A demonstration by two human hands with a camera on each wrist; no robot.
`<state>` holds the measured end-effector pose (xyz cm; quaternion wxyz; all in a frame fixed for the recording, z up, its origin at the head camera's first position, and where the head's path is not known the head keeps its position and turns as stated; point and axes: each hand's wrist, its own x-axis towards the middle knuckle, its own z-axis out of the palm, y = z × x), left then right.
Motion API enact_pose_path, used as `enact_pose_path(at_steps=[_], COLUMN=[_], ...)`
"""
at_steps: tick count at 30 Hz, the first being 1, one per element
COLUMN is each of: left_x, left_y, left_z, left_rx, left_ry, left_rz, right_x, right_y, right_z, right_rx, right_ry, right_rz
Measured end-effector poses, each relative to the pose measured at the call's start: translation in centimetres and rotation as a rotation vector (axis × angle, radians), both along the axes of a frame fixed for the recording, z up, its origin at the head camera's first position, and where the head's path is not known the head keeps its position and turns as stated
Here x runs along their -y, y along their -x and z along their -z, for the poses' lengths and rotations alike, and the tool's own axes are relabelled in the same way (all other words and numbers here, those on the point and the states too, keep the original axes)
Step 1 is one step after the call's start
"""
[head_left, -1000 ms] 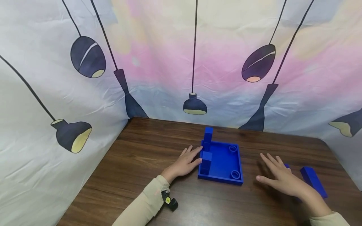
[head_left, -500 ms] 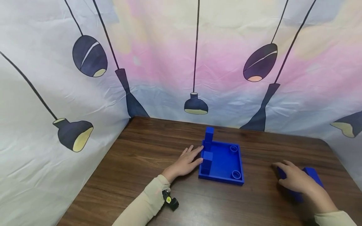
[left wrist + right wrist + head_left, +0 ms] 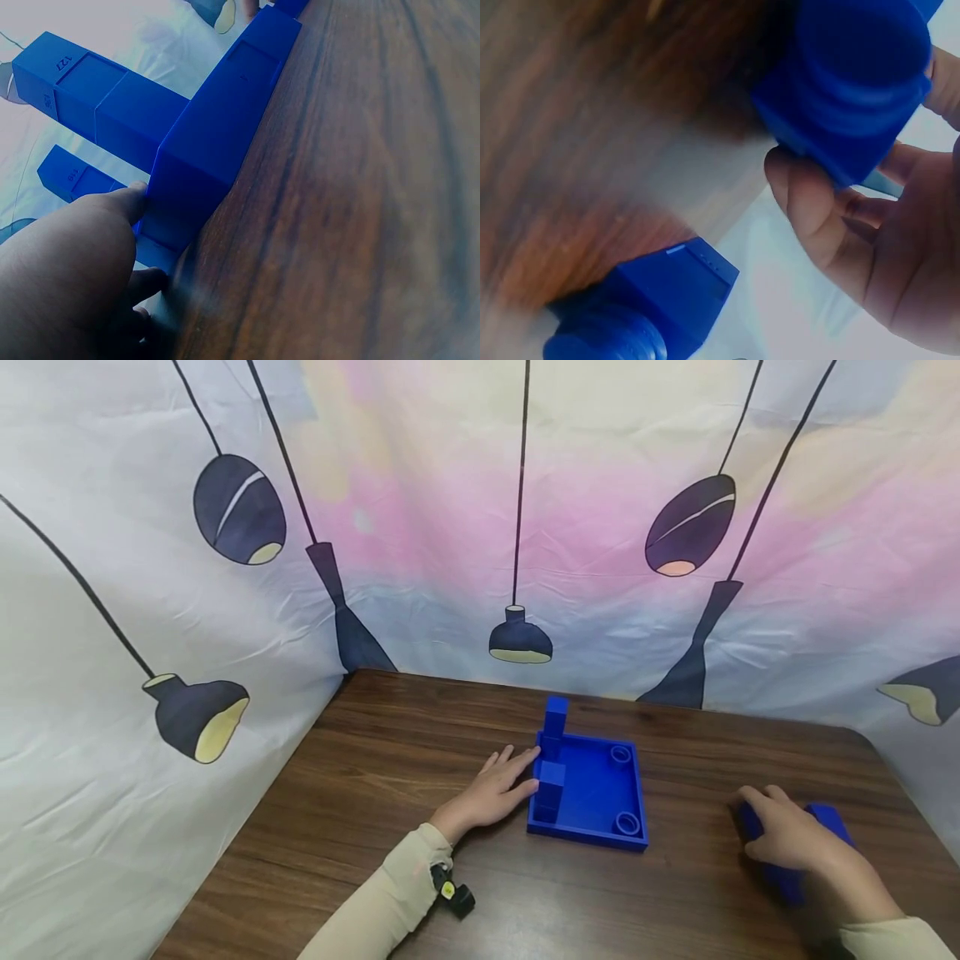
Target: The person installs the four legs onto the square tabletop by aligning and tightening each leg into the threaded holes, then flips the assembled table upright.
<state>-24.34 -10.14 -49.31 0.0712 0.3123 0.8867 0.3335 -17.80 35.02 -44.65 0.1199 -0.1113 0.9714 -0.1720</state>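
Observation:
A shallow square blue tray [image 3: 592, 787] lies on the table, with ring-shaped sockets at its two right corners. Two square blue posts, a far post [image 3: 555, 718] and a near post [image 3: 551, 781], stand upright at its left corners. My left hand [image 3: 483, 796] touches the tray's left wall with extended fingers; in the left wrist view its thumb [image 3: 120, 202] presses there. Off to the right, my right hand [image 3: 787, 833] grips a blue post, whose round threaded end [image 3: 855, 97] shows in the right wrist view. Another loose blue post [image 3: 830, 820] lies just beyond that hand, partly hidden by it.
The dark wood table [image 3: 375, 760] runs back to a fabric backdrop [image 3: 427, 543] printed with hanging lamps. A small black device [image 3: 453, 891] is strapped at my left wrist.
My right hand has moved right and down, from hovering with spread fingers to gripping one of the loose posts. The left hand stays against the tray.

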Motion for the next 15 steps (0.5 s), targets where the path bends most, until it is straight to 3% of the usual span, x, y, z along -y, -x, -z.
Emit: enact_pose_path(at_steps=[7,15], left_x=[-0.1,0.0], left_y=[0.1,0.1], left_z=[-0.1,0.1], left_rx=[-0.001,-0.001], left_ry=[-0.004,0.005], left_rz=[0.002,-0.002], right_x=[0.3,0.8], right_y=[-0.2,-0.1], right_z=[-0.8,-1.3], right_rx=[-0.013,-0.052], right_ry=[0.105,0.132], right_rz=[0.023,0.026])
